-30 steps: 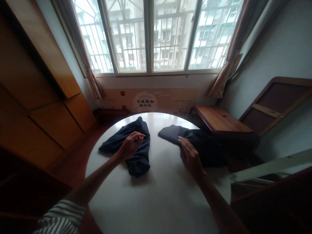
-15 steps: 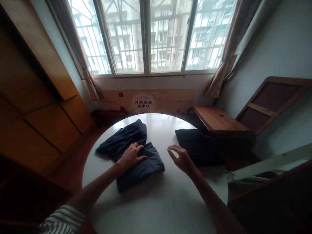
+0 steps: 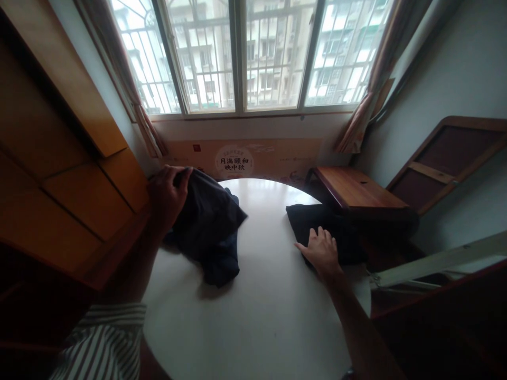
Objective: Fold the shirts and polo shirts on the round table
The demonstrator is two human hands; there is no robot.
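My left hand (image 3: pixel 168 192) grips the top edge of a dark navy garment (image 3: pixel 209 227) and holds it lifted off the left side of a round white table (image 3: pixel 253 316); the cloth's lower end still lies on the tabletop. On the table's right side lies a black folded garment (image 3: pixel 325 232). My right hand (image 3: pixel 321 252) rests flat on that garment's near left edge, fingers spread.
A wooden side table (image 3: pixel 356 195) stands right of the round table, with a wooden frame (image 3: pixel 447 163) leaning on the wall beyond it. Wooden cabinets (image 3: pixel 59 174) fill the left. A printed cardboard panel (image 3: pixel 245 158) sits under the barred window (image 3: pixel 253 53).
My left hand has grabbed the navy garment and raised it up and to the left. My right hand moved right from open air onto the black garment.
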